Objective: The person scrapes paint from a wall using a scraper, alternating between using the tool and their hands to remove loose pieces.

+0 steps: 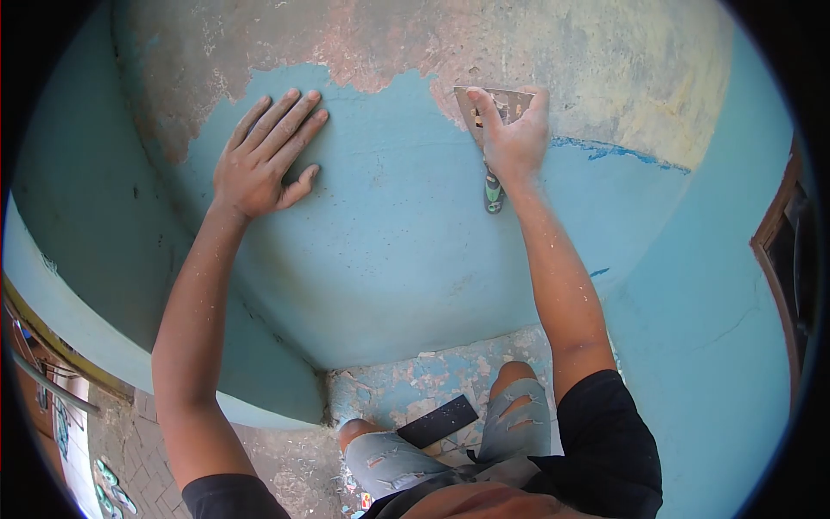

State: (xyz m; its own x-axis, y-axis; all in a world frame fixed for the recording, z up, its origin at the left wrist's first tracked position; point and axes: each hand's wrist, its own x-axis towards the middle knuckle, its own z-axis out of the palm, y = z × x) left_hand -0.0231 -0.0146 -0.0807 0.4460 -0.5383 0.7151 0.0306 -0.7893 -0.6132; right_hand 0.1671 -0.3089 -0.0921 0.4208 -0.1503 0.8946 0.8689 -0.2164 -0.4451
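Note:
My left hand (259, 164) lies flat on the blue painted wall (389, 233), fingers spread and dusty, just below the ragged paint edge. In my right hand (516, 138) is a putty knife (494, 192), its green and black handle pointing down below the palm. The wide, stained blade lies against the wall at the paint's edge, with my thumb and fingers pressed on it. Above both hands the wall is bare, with grey, pinkish and yellowish patches (605, 60).
Paint flakes (432, 370) cover the floor between the wall and my knees. A dark flat rectangular piece (438, 421) lies there. A curved blue low wall (251, 346) stands at the left, a brown-framed opening (778, 216) at the right. Sandals (108, 484) lie at the lower left.

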